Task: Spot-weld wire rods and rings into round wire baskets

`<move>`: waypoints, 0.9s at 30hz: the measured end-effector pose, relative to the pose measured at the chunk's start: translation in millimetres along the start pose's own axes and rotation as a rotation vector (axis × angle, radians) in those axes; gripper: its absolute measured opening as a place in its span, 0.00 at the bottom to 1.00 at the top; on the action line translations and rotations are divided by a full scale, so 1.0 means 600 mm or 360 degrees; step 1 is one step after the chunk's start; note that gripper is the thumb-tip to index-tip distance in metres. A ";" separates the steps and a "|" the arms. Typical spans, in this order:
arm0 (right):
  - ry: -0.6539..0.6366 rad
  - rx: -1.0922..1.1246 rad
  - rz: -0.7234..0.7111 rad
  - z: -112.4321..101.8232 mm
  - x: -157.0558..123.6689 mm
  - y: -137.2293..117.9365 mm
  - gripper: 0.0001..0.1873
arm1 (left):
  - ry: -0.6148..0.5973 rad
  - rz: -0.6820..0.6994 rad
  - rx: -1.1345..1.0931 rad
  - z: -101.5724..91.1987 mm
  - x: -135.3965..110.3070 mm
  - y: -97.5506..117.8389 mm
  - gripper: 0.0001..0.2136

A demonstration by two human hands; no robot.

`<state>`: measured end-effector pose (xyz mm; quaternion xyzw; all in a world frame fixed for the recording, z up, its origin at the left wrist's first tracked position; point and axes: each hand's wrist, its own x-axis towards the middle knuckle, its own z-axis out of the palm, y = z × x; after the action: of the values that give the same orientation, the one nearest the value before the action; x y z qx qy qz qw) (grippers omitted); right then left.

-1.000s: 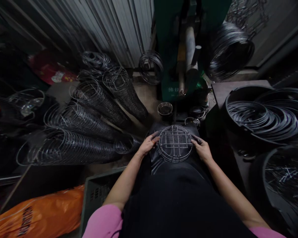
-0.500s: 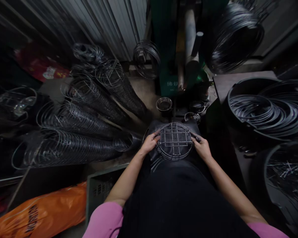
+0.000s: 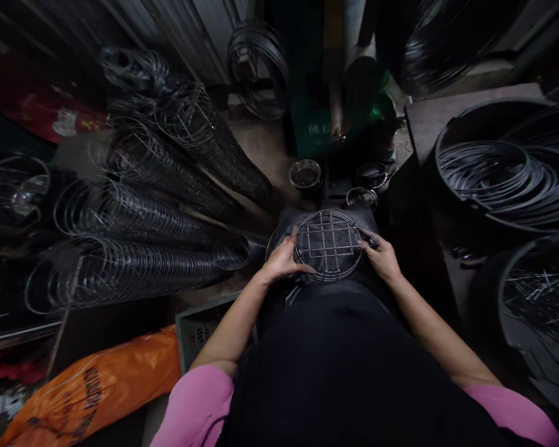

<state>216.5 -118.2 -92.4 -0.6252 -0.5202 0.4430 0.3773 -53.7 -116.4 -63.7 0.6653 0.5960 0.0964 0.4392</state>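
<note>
A round wire rack (image 3: 328, 253), rings with a crossed grid of rods, lies flat over dark cloth at my lap. My left hand (image 3: 285, 257) grips its left side, fingers along the rim and thumb stretched over the near edge. At the opposite side, my right hand (image 3: 381, 256) pinches the rim between thumb and fingers. A small dark thing shows by the right fingers; I cannot make out what it is.
Long stacks of wire rings (image 3: 135, 267) lie to the left. Ahead stands a green machine (image 3: 312, 133) with small round dishes (image 3: 305, 175) below it. Tubs of wire rings (image 3: 489, 180) and short rods (image 3: 543, 298) stand right. An orange sack (image 3: 107, 385) and green crate (image 3: 200, 329) are near left.
My left hand has shifted along the rim, its thumb now spread over the near edge. My right hand keeps its hold. The camera view has shifted, so the surroundings sit higher.
</note>
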 end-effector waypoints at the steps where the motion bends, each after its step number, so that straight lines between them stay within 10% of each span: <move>1: 0.0001 0.0002 0.0000 0.001 0.000 0.002 0.23 | -0.0011 -0.0035 0.0072 0.004 -0.001 0.002 0.59; 8: 0.0031 0.0080 0.0020 0.006 0.000 0.014 0.24 | 0.0040 -0.0042 -0.0015 0.007 -0.006 -0.001 0.59; 14: 0.0266 0.0155 0.0077 -0.037 -0.014 -0.048 0.24 | 0.0901 0.0175 -0.1436 -0.097 -0.021 0.014 0.36; 18: -0.0014 0.0147 -0.0123 -0.024 -0.016 -0.114 0.20 | 0.1168 0.0625 -0.2155 -0.146 -0.030 0.081 0.18; 27: -0.0103 0.0303 -0.0273 0.053 -0.025 -0.156 0.20 | 0.0829 0.0532 -0.2654 -0.043 -0.009 0.146 0.10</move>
<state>155.6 -116.3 -12.8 -0.5250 -0.5393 0.4765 0.4544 -9.8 -100.3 15.2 0.1643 0.3079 0.7102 0.6114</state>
